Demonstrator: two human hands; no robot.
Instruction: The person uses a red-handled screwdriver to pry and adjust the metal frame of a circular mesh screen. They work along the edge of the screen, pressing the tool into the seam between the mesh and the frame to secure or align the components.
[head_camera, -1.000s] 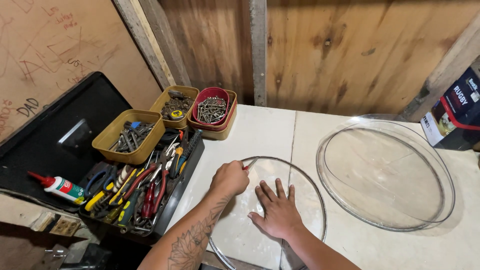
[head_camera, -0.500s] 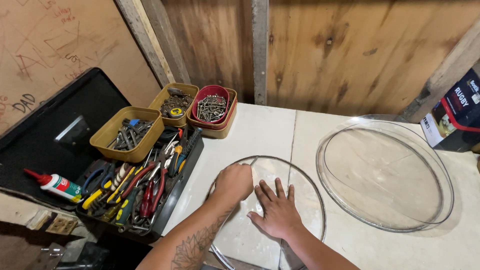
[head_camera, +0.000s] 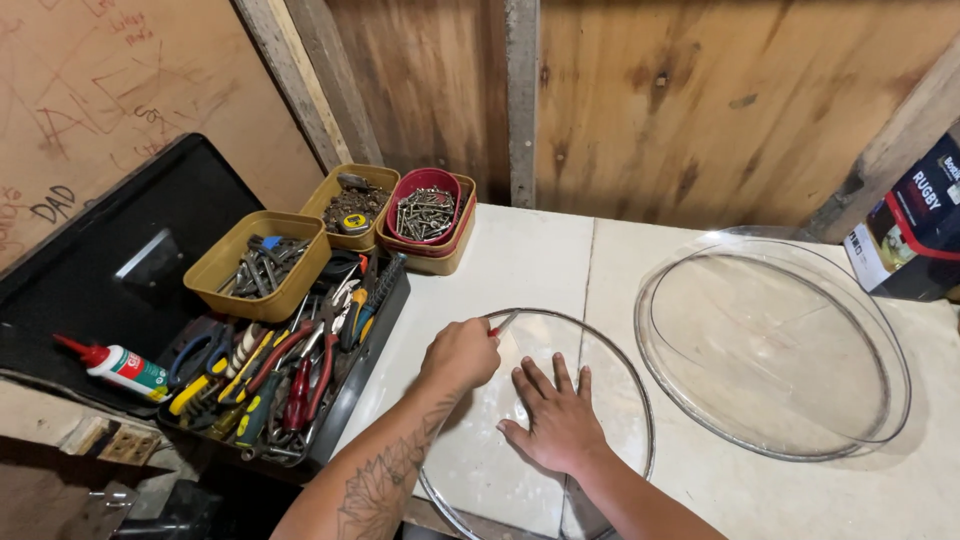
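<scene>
A white tabletop (head_camera: 520, 255) fills the lower and right part of the frame, backed by a wooden plank wall (head_camera: 640, 100) across the top. At the left edge, an open black toolbox (head_camera: 130, 270) lies with its lid back, its tray crowded with pliers and screwdrivers (head_camera: 270, 375). At centre right, a large clear dome-shaped cover (head_camera: 775, 345) rests on the tabletop, well apart from the hands.

In the lower middle, a flat round clear disc (head_camera: 610, 370) with a thin rim lies on the tabletop, and both hands are on it. The right hand (head_camera: 557, 425) lies palm down on the disc, fingers spread and flat, gripping nothing. The left hand (head_camera: 462, 352), just beside it at the disc's upper left rim, is curled into a closed fist around a small tool with a red handle (head_camera: 503, 322), whose tip pokes out toward the rim; what kind of tool it is cannot be told.

Above the toolbox tray stand two mustard-yellow tubs (head_camera: 262, 265) of metal bits, and next to them a red tub of screws (head_camera: 425, 208) sitting inside another yellow tub. A dark printed box (head_camera: 915, 225) sits at the right edge. A small glue bottle with a red nozzle (head_camera: 115, 365) lies at the lower left.
</scene>
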